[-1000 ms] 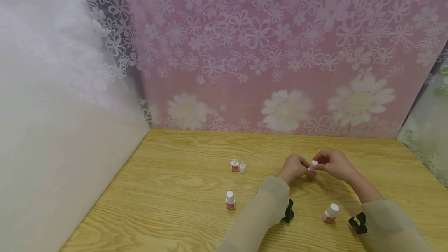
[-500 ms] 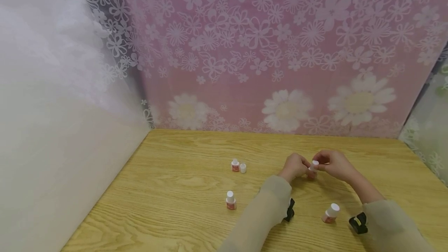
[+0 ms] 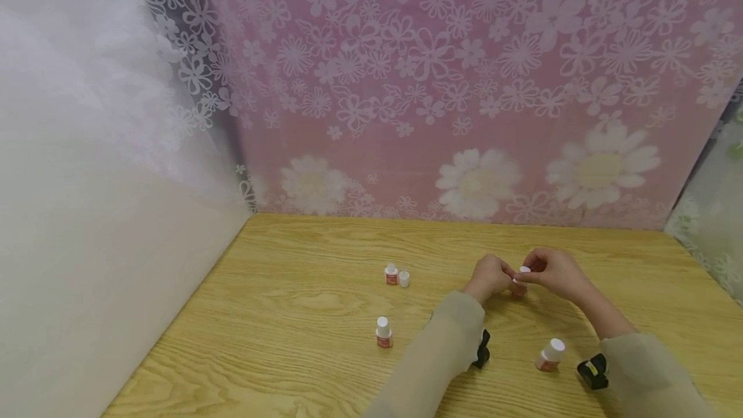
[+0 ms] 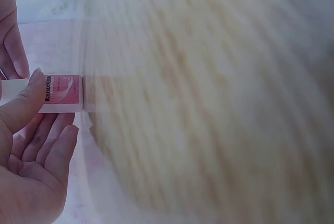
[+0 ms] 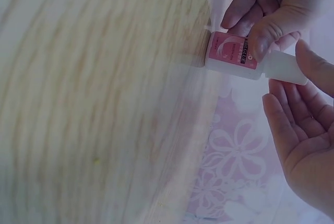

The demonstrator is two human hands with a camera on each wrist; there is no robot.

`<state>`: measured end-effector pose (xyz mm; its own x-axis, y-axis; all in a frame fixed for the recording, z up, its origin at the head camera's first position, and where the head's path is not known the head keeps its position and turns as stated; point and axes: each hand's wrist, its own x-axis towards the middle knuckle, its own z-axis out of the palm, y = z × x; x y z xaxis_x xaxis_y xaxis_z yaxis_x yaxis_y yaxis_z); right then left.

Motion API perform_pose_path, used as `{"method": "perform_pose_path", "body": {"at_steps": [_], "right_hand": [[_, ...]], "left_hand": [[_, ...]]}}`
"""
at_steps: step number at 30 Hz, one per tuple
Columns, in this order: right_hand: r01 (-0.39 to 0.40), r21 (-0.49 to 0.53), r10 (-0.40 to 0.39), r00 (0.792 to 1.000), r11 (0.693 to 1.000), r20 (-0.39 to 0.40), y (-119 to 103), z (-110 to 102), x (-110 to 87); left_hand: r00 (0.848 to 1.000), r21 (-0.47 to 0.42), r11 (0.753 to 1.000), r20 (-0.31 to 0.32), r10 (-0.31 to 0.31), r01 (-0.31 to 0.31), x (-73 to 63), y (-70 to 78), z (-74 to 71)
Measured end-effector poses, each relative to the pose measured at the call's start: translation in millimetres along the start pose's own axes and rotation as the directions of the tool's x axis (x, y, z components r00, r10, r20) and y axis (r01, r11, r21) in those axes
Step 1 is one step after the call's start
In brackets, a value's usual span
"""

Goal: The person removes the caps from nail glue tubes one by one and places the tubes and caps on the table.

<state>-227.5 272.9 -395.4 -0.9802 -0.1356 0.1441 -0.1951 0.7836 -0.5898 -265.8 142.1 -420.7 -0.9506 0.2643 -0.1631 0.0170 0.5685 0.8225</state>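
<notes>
A small white nail glue bottle [image 5: 232, 54] with a pink label is held between both hands, its base close to the wooden tabletop. My left hand [image 3: 489, 274] grips the body, thumb along the label [image 4: 62, 89]. The fingers of my right hand [image 3: 554, 271] pinch the white cap [image 5: 284, 67], which sits on the bottle's neck. In the head view the fingers hide most of this bottle. To the left, an uncapped nail glue bottle [image 3: 391, 276] stands upright with its white cap [image 3: 404, 279] right beside it.
Two capped bottles stand nearer the front: one [image 3: 384, 333] left of the left sleeve, another [image 3: 549, 355] between the forearms. A pink flowered curtain [image 3: 371, 147] hangs behind the wooden table [image 3: 290, 353], and a pale sheet [image 3: 116, 224] borders its left side.
Both hands stay at the same spot around the bottle. My right fingers have shifted slightly over the cap, covering more of it. The other bottles keep their places.
</notes>
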Motion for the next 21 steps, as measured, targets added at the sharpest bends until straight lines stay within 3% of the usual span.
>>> {"method": "perform_pose_path", "body": {"at_steps": [21], "right_hand": [[0.007, 0.159, -0.022, 0.995, 0.987, 0.093, 0.6, -4.6, -1.0]], "left_hand": [[1.0, -0.047, 0.999, 0.0, -0.014, 0.014, 1.1, -2.2, 1.9]]}}
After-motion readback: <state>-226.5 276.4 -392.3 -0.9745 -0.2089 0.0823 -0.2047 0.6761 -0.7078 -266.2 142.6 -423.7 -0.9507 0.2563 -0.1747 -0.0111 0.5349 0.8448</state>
